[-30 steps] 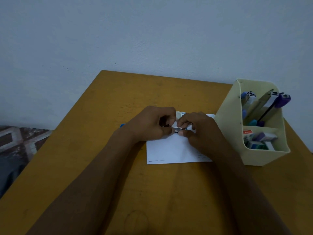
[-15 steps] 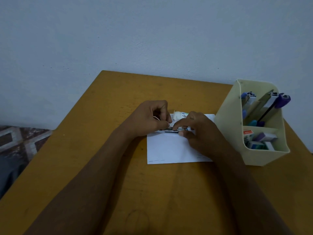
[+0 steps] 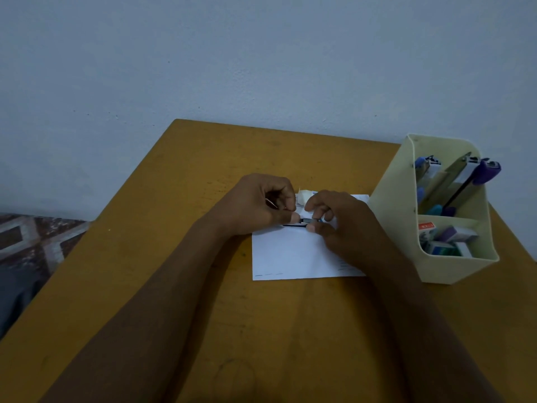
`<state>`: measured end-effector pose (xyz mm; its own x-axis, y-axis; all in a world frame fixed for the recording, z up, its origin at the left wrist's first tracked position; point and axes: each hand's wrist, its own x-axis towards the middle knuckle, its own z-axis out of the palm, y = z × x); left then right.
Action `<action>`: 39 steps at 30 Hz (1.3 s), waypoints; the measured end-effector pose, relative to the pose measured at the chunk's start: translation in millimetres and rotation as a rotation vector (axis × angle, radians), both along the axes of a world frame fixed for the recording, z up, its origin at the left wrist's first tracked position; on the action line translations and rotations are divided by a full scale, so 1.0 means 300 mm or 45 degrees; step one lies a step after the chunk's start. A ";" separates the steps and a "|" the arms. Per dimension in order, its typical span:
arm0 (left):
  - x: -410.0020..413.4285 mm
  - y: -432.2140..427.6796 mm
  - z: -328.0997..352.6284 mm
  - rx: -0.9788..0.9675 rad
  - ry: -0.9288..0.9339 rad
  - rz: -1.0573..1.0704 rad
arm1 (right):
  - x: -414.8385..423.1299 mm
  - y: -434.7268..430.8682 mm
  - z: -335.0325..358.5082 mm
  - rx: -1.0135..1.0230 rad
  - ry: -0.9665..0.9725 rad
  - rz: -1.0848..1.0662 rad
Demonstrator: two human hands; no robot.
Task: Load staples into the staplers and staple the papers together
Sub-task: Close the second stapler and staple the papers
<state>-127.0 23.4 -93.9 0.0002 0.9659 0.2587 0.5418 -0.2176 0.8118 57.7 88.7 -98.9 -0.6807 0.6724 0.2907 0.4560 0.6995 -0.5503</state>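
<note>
The small stapler (image 3: 306,221) sits between the hands over the paper (image 3: 290,254), pinched steady by the right hand (image 3: 340,225), while the curled left hand (image 3: 258,205) pinches what looks like a staple strip (image 3: 271,203), presumably for loading

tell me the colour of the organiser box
The organiser box is pale cream; head view.

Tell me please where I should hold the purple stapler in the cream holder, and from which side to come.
Grip the purple stapler by its top end, coming from above and the right. It leans rightward, and only that end sticks out past the rim of the holder. Its lower part sits deep among other staplers, so it is probably hard to reach.
</note>
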 end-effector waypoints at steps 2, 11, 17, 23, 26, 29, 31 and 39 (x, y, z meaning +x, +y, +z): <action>-0.002 -0.004 0.002 -0.013 -0.017 0.003 | 0.001 0.005 -0.009 0.013 0.020 -0.009; -0.021 -0.007 0.006 -0.087 -0.108 0.048 | 0.003 0.014 -0.018 0.070 0.011 0.004; -0.011 -0.003 0.007 -0.079 -0.029 0.042 | -0.001 0.018 -0.018 0.112 -0.031 -0.008; -0.003 0.010 -0.003 -0.003 0.132 0.000 | -0.003 0.022 -0.017 0.136 -0.039 0.029; 0.000 0.009 -0.003 0.052 0.201 -0.043 | -0.001 0.022 -0.015 0.129 -0.034 0.031; 0.000 0.010 -0.005 0.073 0.228 -0.061 | -0.001 0.021 -0.014 0.124 -0.036 0.019; -0.001 0.012 -0.006 0.076 0.235 -0.056 | -0.001 0.018 -0.013 0.115 -0.040 0.011; -0.006 0.009 0.002 -0.002 0.365 -0.001 | -0.006 0.019 -0.013 0.124 -0.059 0.006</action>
<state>-128.6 26.2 -93.3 0.0739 0.9663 0.2467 0.7491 -0.2171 0.6259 55.9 94.4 -102.9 -0.6979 0.6393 0.3228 0.4760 0.7508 -0.4579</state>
